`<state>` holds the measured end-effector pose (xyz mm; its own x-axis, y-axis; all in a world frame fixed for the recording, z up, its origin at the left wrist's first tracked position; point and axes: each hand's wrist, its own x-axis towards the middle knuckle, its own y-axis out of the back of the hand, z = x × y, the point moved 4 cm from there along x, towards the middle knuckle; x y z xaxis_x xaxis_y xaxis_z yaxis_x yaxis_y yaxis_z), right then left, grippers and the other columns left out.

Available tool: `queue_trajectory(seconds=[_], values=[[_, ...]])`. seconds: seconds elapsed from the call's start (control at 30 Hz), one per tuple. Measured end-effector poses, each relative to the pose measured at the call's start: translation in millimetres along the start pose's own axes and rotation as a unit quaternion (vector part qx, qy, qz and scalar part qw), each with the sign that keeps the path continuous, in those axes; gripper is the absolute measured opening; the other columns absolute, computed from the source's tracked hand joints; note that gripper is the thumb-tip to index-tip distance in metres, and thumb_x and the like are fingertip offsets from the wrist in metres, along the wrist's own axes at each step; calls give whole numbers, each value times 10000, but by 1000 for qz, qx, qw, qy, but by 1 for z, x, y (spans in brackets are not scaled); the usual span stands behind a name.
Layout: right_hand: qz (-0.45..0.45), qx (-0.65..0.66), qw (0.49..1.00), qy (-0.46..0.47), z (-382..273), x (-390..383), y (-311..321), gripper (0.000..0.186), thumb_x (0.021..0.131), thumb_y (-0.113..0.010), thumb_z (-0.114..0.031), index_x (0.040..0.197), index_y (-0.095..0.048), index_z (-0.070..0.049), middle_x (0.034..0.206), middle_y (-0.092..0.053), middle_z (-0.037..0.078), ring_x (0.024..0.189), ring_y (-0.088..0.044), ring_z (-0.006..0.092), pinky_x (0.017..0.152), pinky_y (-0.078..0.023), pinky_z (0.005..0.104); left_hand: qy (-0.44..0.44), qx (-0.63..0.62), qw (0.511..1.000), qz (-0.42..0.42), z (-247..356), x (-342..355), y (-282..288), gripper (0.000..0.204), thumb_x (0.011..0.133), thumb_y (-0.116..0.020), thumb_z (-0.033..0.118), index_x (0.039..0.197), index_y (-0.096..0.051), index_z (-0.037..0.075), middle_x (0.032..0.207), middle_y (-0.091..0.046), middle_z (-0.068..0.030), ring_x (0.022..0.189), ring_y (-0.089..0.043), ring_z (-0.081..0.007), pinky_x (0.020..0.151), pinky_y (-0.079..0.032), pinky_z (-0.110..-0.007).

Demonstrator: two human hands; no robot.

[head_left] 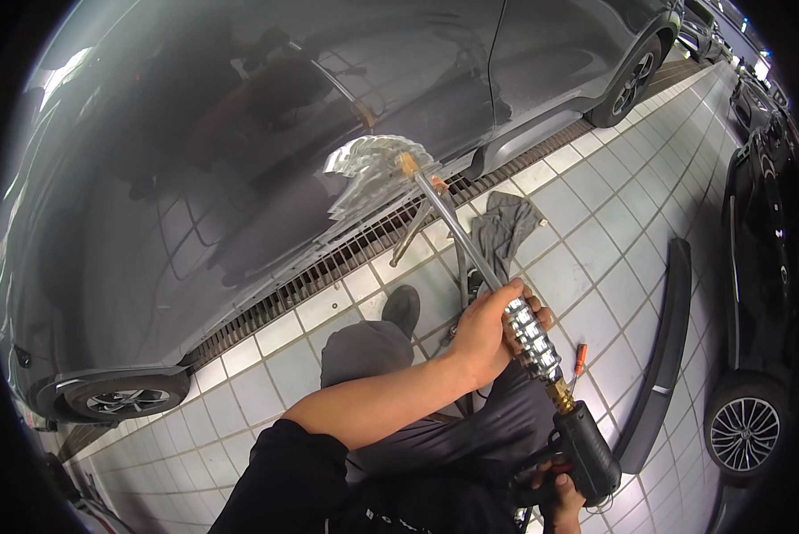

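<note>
Head view of a person at the side of a grey car (239,178), both hands on one long metal tool (532,338). The tool runs obliquely from the lower right up to a bare metal patch (364,173) low on the car; its copper-coloured tip (408,165) overlaps the patch's right part, though contact cannot be told. The left hand (485,336) curls around the ridged middle of the tool, thumb along its upper end, so that the bright shaft (462,233) extends ahead of the hand. The right hand (566,501), partly hidden near the lower edge, is wrapped around the grip beneath the black rear body (592,458). A grey cloth (508,222) lies on the tiled floor (586,231) beside the shaft; an orange-handled screwdriver (581,359) lies to the right of the ridged part.
</note>
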<state>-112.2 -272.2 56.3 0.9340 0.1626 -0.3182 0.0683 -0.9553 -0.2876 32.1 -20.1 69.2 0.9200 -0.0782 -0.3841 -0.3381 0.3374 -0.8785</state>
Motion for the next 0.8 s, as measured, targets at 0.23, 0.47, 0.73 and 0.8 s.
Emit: queue_trajectory(seconds=[0.23,0.47,0.73,0.8], values=[[6,81,996,-45,-1,1,-9,460,775,-750,-329,1034,-545,-8,839,-618,131,631,-611,229,635,-559,396,-21,18,1000,11,5,3,-2,211,959,-543,275,926,-529,67,869,-543,-59,865,-604,-226,826,-533,-413],[-1,96,994,-61,0,3,-5,473,775,-733,-332,1054,-531,-7,859,-615,137,626,-609,238,663,-572,444,-35,25,997,63,26,22,2,201,940,-557,265,860,-513,86,756,-546,-42,756,-602,-203,769,-536,-389],[-9,146,982,-122,16,-33,79,377,843,-675,-295,1106,-574,-45,964,-644,121,737,-586,240,704,-513,413,59,-10,997,43,-58,-4,4,119,912,-588,186,896,-525,86,826,-555,-54,817,-607,-233,752,-514,-371],[-25,144,983,-109,13,-33,74,373,856,-658,-295,1113,-567,-40,977,-639,127,760,-586,235,731,-508,438,67,-14,997,37,-62,0,5,122,913,-593,187,889,-532,84,826,-555,-55,820,-611,-238,746,-512,-365]])
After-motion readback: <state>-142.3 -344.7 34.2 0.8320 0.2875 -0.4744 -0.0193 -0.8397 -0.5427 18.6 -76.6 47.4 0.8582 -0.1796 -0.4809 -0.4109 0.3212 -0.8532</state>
